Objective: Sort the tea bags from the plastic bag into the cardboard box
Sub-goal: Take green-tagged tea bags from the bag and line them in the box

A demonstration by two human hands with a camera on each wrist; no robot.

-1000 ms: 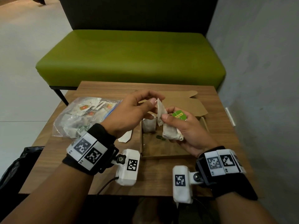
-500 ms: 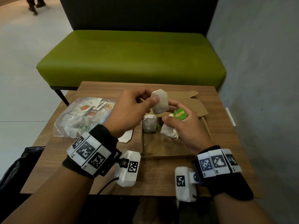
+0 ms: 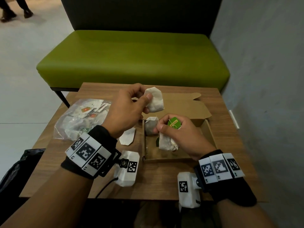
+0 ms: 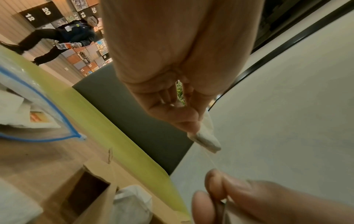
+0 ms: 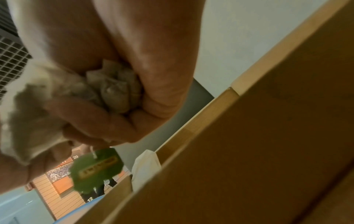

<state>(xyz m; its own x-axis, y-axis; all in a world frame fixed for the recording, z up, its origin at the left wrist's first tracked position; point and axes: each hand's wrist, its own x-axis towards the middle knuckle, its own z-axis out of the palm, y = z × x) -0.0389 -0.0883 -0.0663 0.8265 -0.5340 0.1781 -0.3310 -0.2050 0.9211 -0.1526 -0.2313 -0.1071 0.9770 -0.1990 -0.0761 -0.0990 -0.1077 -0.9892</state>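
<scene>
My left hand [image 3: 130, 106] pinches a white tea bag [image 3: 155, 102] in the air above the open cardboard box [image 3: 209, 134]; the same tea bag [image 4: 205, 138] shows in the left wrist view, a thin string running down to my right fingers [image 4: 216, 186]. My right hand [image 3: 179, 134] holds a bunch of tea bags [image 3: 167, 143] with a green tag [image 3: 174, 122] over the box, and pinches the string. The crumpled bags [image 5: 107, 87] fill its palm, the green tag [image 5: 96, 167] dangling. One tea bag [image 3: 150, 127] stands in the box's left compartment.
The clear plastic bag [image 3: 82, 119] with more tea bags lies at the table's left. A loose tea bag [image 3: 127, 137] lies on the wooden table [image 3: 156, 183] beside the box. A green bench [image 3: 131, 58] stands behind; a grey wall runs on the right.
My left hand has pulled one tea bag up and away from the bunch in my right hand, turning it flat. The right hand stayed over the box.
</scene>
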